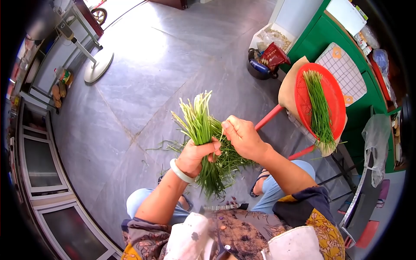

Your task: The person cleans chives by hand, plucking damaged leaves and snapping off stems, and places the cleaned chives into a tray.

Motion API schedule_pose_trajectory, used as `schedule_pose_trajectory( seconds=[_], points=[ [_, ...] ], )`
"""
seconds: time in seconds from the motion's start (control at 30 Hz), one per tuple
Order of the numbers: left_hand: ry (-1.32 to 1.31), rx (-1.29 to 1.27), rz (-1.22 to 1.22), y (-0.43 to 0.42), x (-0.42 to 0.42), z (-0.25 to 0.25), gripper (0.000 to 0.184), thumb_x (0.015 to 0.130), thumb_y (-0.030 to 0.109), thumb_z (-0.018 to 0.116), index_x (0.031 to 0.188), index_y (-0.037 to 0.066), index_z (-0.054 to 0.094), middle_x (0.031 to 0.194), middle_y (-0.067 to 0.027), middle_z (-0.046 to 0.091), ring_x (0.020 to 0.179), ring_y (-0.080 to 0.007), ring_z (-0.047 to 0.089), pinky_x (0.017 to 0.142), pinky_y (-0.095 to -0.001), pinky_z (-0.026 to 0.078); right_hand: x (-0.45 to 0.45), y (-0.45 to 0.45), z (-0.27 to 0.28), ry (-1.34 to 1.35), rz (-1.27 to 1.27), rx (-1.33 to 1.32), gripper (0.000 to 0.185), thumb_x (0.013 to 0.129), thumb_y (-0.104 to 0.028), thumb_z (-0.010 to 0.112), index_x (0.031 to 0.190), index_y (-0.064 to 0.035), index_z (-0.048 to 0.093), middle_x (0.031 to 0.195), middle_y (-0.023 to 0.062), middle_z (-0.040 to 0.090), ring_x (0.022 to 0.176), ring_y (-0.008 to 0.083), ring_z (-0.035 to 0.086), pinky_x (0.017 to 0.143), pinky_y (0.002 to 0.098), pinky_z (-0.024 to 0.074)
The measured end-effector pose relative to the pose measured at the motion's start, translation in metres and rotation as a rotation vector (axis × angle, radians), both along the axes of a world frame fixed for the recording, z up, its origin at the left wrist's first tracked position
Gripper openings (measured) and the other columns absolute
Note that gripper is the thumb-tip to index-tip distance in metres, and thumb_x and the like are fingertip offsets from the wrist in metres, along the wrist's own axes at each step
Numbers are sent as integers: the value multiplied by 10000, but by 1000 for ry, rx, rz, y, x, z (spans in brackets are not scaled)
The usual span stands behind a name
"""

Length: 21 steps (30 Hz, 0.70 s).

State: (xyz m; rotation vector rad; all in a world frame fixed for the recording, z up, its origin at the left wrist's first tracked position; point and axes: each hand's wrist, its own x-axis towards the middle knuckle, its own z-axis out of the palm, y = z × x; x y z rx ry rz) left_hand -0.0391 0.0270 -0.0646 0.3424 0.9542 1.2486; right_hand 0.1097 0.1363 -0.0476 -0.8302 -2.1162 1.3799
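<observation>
My left hand (pixel 196 157), a pale bangle at its wrist, is wrapped round a thick bunch of garlic chives (pixel 198 119). The pale cut ends point up and away from me, and the green leaves hang below my fist. Just to the right, my right hand (pixel 243 138) is closed in a pinch on a thin yellowish chive leaf (pixel 223 132). Below both hands a loose heap of chives (pixel 236 162) lies on the floor between my feet, partly hidden by my hands.
To the right a red plastic basket (pixel 339 99) holds a neat bundle of chives (pixel 320 106) on a seat with red legs. A black pot (pixel 260 71) with packets stands behind it. A white fan base (pixel 99 66) is at far left, glass-fronted cabinets (pixel 45 162) along the left.
</observation>
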Motion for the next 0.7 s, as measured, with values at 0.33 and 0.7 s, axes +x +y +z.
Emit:
schedule_pose_trajectory(
  seconds=[0.33, 0.7],
  points=[
    [-21, 25, 34, -6, -6, -4, 129, 817, 129, 689, 903, 61, 622, 716, -32, 627, 602, -127, 564, 533, -237, 421, 10, 9, 12, 203, -6, -504, 120, 915, -80, 545, 1022, -34, 574, 837, 7, 589, 735, 72, 519, 675, 223, 434],
    [86, 53, 7, 0, 4, -3, 132, 823, 132, 687, 915, 56, 630, 755, -36, 636, 671, -112, 577, 558, -230, 421, 5, -18, -2, 280, -52, -834, 101, 888, -122, 589, 905, -35, 637, 777, -9, 603, 649, 59, 483, 616, 207, 381]
  ],
)
